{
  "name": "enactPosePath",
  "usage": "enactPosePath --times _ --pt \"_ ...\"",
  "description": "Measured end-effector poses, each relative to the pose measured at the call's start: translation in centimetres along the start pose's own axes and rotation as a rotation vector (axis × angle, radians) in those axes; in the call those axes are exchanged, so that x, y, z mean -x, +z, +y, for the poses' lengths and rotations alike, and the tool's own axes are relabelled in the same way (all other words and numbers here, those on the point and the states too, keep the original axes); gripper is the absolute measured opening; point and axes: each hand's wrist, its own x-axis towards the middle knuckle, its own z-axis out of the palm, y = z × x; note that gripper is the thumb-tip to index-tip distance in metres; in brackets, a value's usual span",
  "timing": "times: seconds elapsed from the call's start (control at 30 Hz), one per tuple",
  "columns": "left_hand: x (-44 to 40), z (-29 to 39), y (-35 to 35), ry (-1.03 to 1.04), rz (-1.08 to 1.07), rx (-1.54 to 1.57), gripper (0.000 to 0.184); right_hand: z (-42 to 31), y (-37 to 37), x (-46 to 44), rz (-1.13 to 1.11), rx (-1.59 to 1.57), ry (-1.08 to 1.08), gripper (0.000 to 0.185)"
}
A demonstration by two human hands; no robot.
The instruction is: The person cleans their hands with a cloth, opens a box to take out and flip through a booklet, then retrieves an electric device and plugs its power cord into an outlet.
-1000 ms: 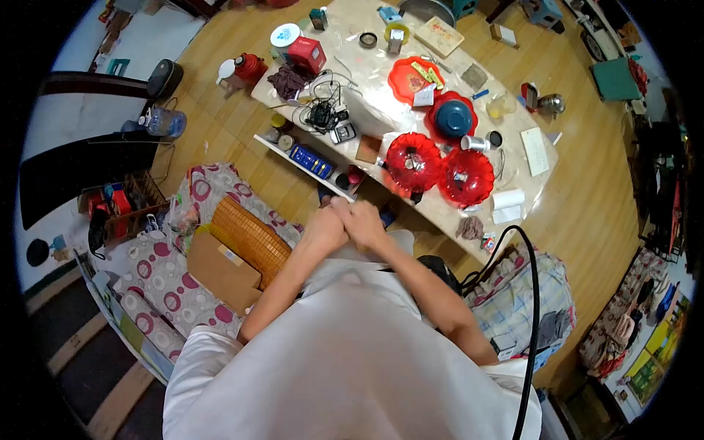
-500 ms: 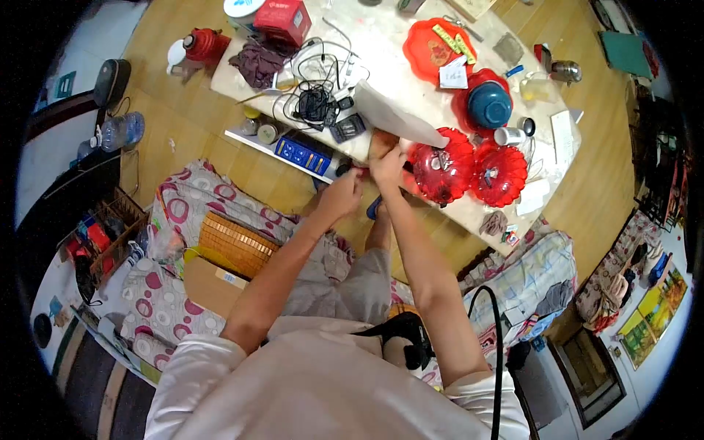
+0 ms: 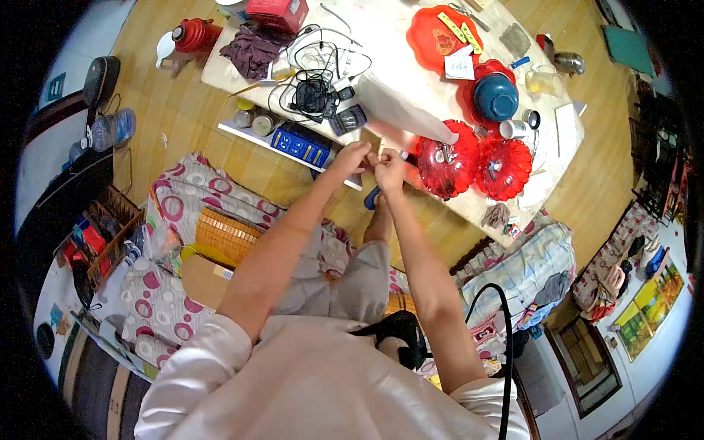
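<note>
My left hand (image 3: pixel 350 160) is closed above the drawer by the table's near edge, its fingertips pinched together. Close on its right, my right hand (image 3: pixel 389 170) is also closed, and the fingertips of both nearly meet. Whatever small thing lies between the fingers is too hidden to name. Just right of my right hand are a small dark object (image 3: pixel 410 158) and a red scalloped lidded dish (image 3: pixel 445 172). A rolled white sheet (image 3: pixel 403 111) lies on the table behind the hands. Below and left, the open drawer (image 3: pixel 253 135) holds a blue box (image 3: pixel 301 147) and jars (image 3: pixel 262 125).
On the table (image 3: pixel 396 44) lie tangled black cables (image 3: pixel 314 95), a dark cloth (image 3: pixel 251 53), a red box (image 3: pixel 279 13), a red tray (image 3: pixel 433 51), a blue bowl (image 3: pixel 496 97) and a second red dish (image 3: pixel 504 170). A patterned sofa (image 3: pixel 176 192) stands at left.
My left hand has moved up and right, closing the gap to my right hand. My right hand has turned slightly, and its fingers now point toward the left one. The view has shifted a little.
</note>
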Motion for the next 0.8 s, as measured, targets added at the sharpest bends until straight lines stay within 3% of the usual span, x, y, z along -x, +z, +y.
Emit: enactPosePath --times 0.03,0.1,0.17,0.23,0.27,0.37,0.4,0.57,0.63,0.8 --pt "1.3 0.7 0.2 0.004 -0.003 -0.001 0.065 -0.6 -0.4 1.3 0.004 0.000 -0.003 0.039" --pt "3.4 1.4 -0.9 -0.107 0.039 0.385 0.071 -5.1 -2.6 5.8 0.064 0.048 -0.202 0.028" --pt "8.4 4.1 -1.3 -0.158 0.026 0.478 0.068 -7.5 -4.8 8.7 0.062 0.052 -0.310 0.022" --pt "12.6 4.7 -2.1 0.031 -0.130 0.330 0.062 -10.1 -7.1 11.6 0.107 0.134 -0.817 0.015" --pt "14.7 5.0 -2.4 0.093 -0.165 0.340 0.048 -11.1 -7.9 13.6 0.006 0.066 -0.707 0.019" --pt "21.4 7.2 -2.4 0.280 -0.188 0.196 0.038 -16.7 -10.5 18.4 0.018 0.013 -0.826 0.022" --pt "23.3 8.0 -2.5 0.234 -0.177 0.184 0.034 -17.4 -10.9 19.6 -0.042 -0.080 -0.745 0.028" --pt "31.7 11.2 -0.6 0.438 -0.258 0.155 0.042 -24.0 -11.8 26.0 0.104 -0.411 -0.624 0.037" --pt "34.1 12.1 -0.1 0.541 -0.294 0.161 0.044 -25.5 -12.3 27.6 -0.050 -0.757 -0.409 0.039" --pt "37.9 12.9 0.4 0.598 -0.130 0.038 0.028 -27.7 -14.0 31.2 -0.084 -0.741 -0.441 0.049"
